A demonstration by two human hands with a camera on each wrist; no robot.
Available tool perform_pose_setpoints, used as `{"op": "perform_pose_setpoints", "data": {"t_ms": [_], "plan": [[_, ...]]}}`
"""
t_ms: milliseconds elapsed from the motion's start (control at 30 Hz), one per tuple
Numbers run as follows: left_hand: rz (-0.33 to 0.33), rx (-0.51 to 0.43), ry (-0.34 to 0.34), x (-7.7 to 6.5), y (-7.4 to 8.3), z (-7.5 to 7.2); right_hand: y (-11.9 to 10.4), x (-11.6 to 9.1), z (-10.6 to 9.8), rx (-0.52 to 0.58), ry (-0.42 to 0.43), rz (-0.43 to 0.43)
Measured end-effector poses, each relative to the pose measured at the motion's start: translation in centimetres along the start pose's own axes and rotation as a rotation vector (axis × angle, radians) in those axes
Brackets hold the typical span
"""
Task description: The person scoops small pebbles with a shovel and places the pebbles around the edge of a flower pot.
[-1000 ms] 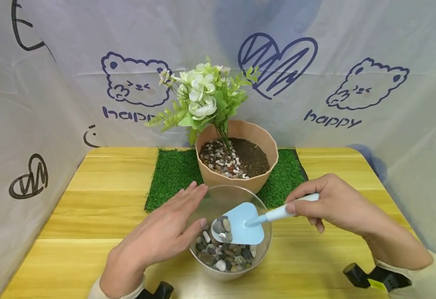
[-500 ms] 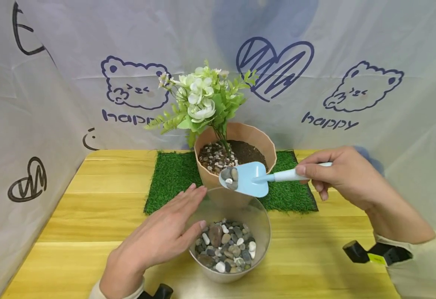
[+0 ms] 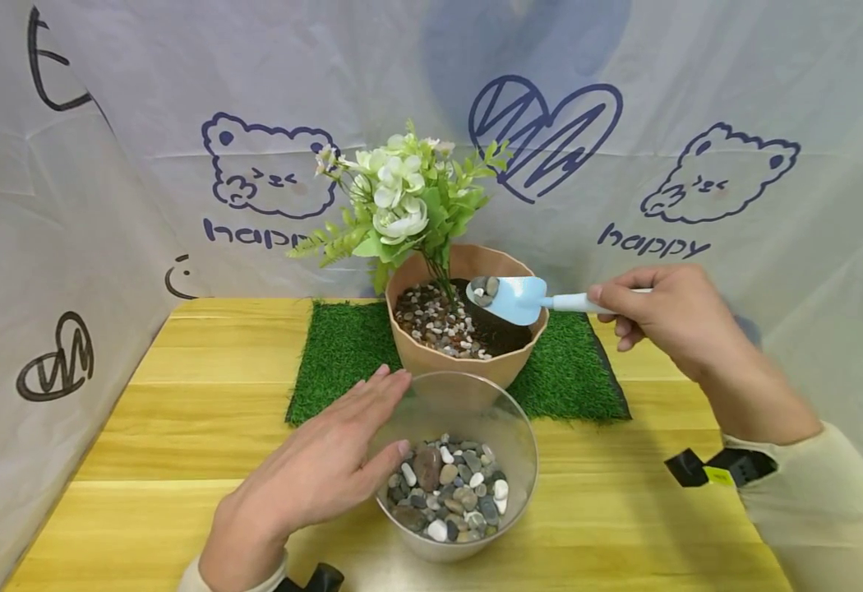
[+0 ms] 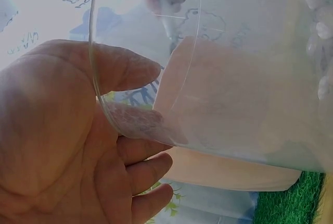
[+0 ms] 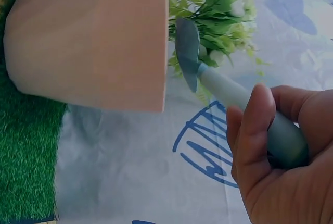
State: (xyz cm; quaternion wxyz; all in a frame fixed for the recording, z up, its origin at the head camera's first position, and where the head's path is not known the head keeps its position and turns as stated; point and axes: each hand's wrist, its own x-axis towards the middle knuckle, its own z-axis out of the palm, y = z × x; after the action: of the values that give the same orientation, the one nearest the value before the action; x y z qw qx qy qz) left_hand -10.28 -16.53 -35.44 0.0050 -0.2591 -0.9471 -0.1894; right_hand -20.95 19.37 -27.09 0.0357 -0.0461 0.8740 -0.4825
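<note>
My right hand (image 3: pixel 668 316) grips the white handle of a small light-blue trowel (image 3: pixel 523 298). A few grey and pale pebbles (image 3: pixel 485 289) lie on its blade, which is over the bare-soil side of a peach flowerpot (image 3: pixel 468 362). In the right wrist view the trowel (image 5: pixel 188 52) appears beyond the pot's rim, its pebbles hidden. A bunch of white flowers (image 3: pixel 402 193) with green leaves stands in the pot, with small stones (image 3: pixel 439 321) around its stems. My left hand (image 3: pixel 313 460), fingers extended, rests against the side of a clear tub (image 3: pixel 516 460) that holds many pebbles (image 3: pixel 454 493).
Under the flowerpot lies a green artificial-grass mat (image 3: pixel 343 353) on a light wooden table (image 3: pixel 180 427). White cloth (image 3: pixel 565 49) with drawn bears and hearts hangs behind and along both sides. The clear tub stands directly in front of the pot.
My right hand has lifted the pebble-laden trowel out of the tub and carried it up and forward over the flowerpot. My left hand has stayed at the tub.
</note>
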Motion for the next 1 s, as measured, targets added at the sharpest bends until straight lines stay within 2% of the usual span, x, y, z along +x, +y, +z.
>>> {"op": "perform_pose_setpoints", "data": {"t_ms": [233,633,1000], "plan": [[-0.009,0.013,0.004,0.0,0.2,0.0,0.2,0.4,0.7,-0.081,0.073,0.007],[-0.029,0.034,0.010,0.1,0.5,0.1,-0.6,0.2,1.0,-0.325,0.118,0.004],[-0.022,0.022,0.012,0.0,0.4,0.0,-0.9,-0.1,1.5,-0.411,0.194,-0.056]]}}
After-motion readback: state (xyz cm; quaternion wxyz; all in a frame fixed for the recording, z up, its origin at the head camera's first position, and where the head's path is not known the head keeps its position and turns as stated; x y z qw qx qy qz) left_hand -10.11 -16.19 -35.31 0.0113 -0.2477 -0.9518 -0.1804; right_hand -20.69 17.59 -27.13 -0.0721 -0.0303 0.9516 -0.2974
